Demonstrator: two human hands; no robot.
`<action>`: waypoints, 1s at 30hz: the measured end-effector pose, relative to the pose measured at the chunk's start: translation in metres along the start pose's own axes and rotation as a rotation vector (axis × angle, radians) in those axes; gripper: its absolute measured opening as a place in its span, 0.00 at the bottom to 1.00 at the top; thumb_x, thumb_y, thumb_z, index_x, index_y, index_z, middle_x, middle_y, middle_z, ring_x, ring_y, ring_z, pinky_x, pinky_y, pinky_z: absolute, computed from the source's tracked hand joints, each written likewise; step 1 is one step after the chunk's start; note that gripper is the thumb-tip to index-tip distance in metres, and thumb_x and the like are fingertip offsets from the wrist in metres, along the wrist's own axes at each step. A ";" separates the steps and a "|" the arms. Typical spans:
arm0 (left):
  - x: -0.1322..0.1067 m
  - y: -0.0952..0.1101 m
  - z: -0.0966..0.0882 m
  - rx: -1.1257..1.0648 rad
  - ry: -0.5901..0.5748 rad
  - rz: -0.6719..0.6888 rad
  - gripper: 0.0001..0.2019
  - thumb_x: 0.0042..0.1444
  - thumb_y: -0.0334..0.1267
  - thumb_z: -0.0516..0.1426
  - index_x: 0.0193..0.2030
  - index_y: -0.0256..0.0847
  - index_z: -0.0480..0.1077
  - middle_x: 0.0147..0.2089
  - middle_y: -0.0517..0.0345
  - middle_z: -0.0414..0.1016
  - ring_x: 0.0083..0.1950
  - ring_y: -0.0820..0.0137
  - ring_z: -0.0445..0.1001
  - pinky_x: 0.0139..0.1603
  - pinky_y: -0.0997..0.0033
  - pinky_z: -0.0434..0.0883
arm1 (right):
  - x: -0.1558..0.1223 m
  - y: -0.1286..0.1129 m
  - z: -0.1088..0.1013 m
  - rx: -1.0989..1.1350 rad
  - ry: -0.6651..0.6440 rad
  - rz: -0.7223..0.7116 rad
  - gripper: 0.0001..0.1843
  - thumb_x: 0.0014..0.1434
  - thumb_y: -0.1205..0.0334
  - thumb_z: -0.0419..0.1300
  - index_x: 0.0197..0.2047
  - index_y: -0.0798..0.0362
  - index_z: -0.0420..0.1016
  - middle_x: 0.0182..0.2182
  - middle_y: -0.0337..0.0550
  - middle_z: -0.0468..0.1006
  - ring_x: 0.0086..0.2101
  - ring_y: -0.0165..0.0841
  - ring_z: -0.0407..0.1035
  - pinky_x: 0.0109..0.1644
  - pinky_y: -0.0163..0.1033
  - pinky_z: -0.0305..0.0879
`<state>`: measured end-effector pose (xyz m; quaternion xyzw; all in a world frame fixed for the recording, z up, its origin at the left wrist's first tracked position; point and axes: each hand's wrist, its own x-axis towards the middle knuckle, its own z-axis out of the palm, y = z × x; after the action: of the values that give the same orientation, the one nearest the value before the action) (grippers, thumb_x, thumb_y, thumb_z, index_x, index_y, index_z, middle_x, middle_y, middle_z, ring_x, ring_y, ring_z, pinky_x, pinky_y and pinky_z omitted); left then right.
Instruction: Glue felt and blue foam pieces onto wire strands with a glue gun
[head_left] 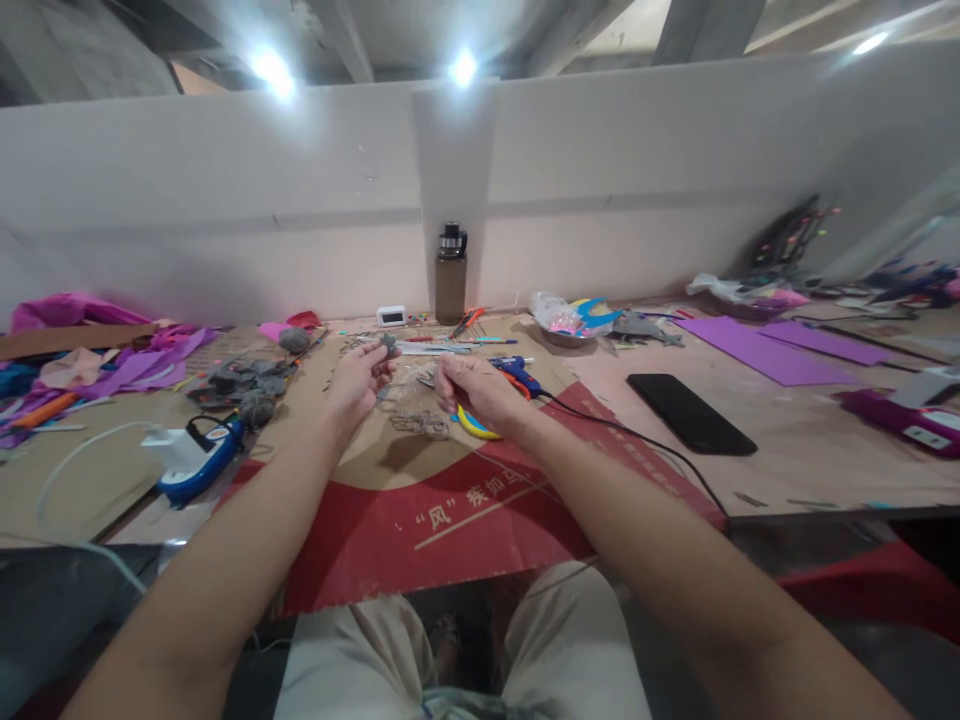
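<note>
My left hand [355, 382] pinches a small grey scrap [389, 343], felt-like in look, between thumb and fingers above the work surface. To its right my right hand [474, 388] is closed, fingertips pressed together; what they hold, if anything, is too small to make out. Below and between the hands lies a loose bundle of brown twine [420, 425]. A yellow curved handle [478, 427] shows partly under my right hand. Just behind that hand rests a blue hot glue gun [525, 378] with a black cord.
Red-and-brown cardboard [465, 530] covers the table's front. Leftward are a blue power strip [199, 470], grey scraps [240, 383] and coloured fabric [142, 370]. A bottle [451, 280] stands by the wall. Rightward lie a filled bowl [568, 330], a phone [690, 413] and purple sheets [765, 350].
</note>
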<state>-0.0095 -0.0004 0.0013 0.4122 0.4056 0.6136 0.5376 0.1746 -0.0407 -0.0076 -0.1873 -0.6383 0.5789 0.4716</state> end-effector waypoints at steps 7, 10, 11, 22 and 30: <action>-0.017 -0.007 0.018 0.255 -0.186 0.113 0.06 0.52 0.32 0.59 0.38 0.35 0.70 0.28 0.56 0.75 0.21 0.78 0.69 0.19 0.79 0.59 | 0.009 0.021 -0.014 -0.280 0.411 0.089 0.19 0.53 0.44 0.59 0.31 0.51 0.64 0.22 0.32 0.64 0.23 0.26 0.58 0.27 0.32 0.54; -0.021 -0.009 0.022 0.371 -0.297 0.183 0.10 0.51 0.36 0.61 0.40 0.35 0.72 0.24 0.59 0.73 0.21 0.76 0.68 0.21 0.77 0.61 | 0.010 0.025 -0.017 -0.343 0.428 0.044 0.16 0.52 0.46 0.60 0.32 0.51 0.65 0.22 0.32 0.65 0.24 0.26 0.59 0.28 0.33 0.55; -0.023 -0.009 0.022 0.392 -0.331 0.191 0.11 0.51 0.37 0.61 0.41 0.35 0.73 0.22 0.59 0.72 0.21 0.76 0.68 0.22 0.77 0.62 | 0.010 0.026 -0.018 -0.361 0.426 0.035 0.16 0.52 0.47 0.60 0.31 0.52 0.66 0.21 0.32 0.65 0.24 0.26 0.58 0.28 0.33 0.55; -0.021 -0.008 0.022 0.342 -0.407 0.100 0.09 0.48 0.40 0.64 0.30 0.37 0.72 0.22 0.58 0.71 0.22 0.76 0.67 0.24 0.76 0.62 | 0.007 0.020 -0.020 -0.521 0.442 -0.051 0.15 0.57 0.52 0.54 0.24 0.52 0.64 0.20 0.35 0.64 0.25 0.27 0.57 0.29 0.34 0.53; 0.018 0.004 -0.020 0.401 0.007 0.231 0.06 0.50 0.36 0.60 0.33 0.36 0.73 0.24 0.61 0.68 0.22 0.78 0.63 0.22 0.79 0.58 | 0.010 0.013 -0.034 -0.545 0.575 -0.022 0.13 0.60 0.55 0.50 0.28 0.51 0.65 0.21 0.35 0.62 0.24 0.28 0.58 0.28 0.34 0.54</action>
<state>-0.0313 0.0158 -0.0003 0.5522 0.4715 0.5797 0.3698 0.1937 -0.0105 -0.0198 -0.4532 -0.6123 0.3070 0.5705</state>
